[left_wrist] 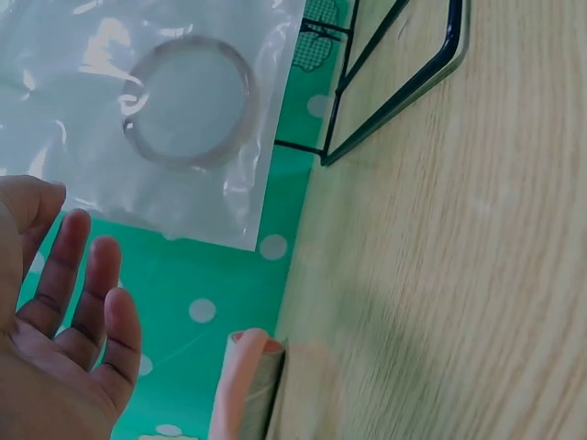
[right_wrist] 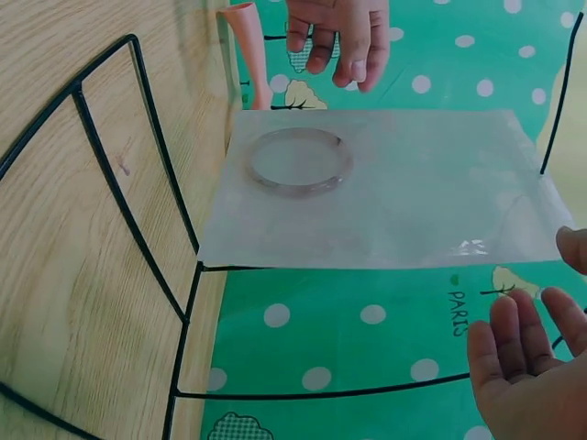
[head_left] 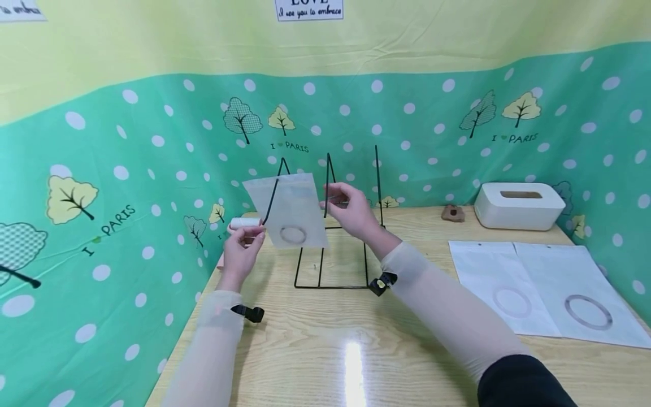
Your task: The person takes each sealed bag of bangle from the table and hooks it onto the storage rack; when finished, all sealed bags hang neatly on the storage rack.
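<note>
A clear plastic bag (head_left: pixel 300 198) with a pale ring-shaped bangle (head_left: pixel 293 234) inside hangs at a front prong of a black wire rack (head_left: pixel 330 287). My left hand (head_left: pixel 241 254) is beside the bag's left edge, near the prong's lower end. Its fingers look loosely bent and apart from the bag in the right wrist view. My right hand (head_left: pixel 351 212) is raised at the bag's right, by the middle prong. In the right wrist view, the right fingers (right_wrist: pixel 514 339) are spread next to the bag's upper end. Neither hand visibly grips anything.
Two flat plastic bags with bangles, one pinkish (head_left: pixel 512 302) and one darker (head_left: pixel 589 312), lie on the table's right. Behind them are a white tissue box (head_left: pixel 519 206) and a small brown object (head_left: pixel 452 213). A white roll (head_left: pixel 245 222) is at the left; a patterned curtain hangs behind.
</note>
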The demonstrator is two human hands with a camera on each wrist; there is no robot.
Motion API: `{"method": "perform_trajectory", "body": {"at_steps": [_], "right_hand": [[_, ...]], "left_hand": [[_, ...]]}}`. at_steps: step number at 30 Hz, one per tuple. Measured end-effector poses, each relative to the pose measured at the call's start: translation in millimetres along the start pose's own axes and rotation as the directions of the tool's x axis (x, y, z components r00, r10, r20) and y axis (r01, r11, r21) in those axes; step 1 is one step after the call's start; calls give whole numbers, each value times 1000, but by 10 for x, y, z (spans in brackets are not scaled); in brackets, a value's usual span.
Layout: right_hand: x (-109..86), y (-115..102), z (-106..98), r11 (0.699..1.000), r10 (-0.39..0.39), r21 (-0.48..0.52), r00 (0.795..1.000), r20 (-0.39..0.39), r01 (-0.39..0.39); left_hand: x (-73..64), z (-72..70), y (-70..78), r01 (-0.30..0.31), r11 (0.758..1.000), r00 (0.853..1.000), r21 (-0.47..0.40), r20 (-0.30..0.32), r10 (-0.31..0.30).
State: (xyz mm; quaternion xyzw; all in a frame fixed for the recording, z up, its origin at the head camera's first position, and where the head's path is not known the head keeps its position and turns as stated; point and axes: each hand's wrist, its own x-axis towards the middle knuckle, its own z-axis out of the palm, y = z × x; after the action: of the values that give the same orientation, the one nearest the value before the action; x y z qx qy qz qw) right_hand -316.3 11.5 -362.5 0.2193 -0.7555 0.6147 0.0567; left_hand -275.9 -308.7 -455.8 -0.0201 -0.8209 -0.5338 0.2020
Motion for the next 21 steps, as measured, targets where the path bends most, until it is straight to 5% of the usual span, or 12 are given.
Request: {"method": "perform_trajectory", "body": {"at_steps": [9,21], "right_hand": [[-351,38,-301,994,-52,-92,995,80,59],[-792,43,-828,958,-173,-229,985,9,170]], "left_hand": [[-178,61,82,-23,999,1000,27,-8,23],[-401,159,96,-31,998,997,63,67,27]]}}
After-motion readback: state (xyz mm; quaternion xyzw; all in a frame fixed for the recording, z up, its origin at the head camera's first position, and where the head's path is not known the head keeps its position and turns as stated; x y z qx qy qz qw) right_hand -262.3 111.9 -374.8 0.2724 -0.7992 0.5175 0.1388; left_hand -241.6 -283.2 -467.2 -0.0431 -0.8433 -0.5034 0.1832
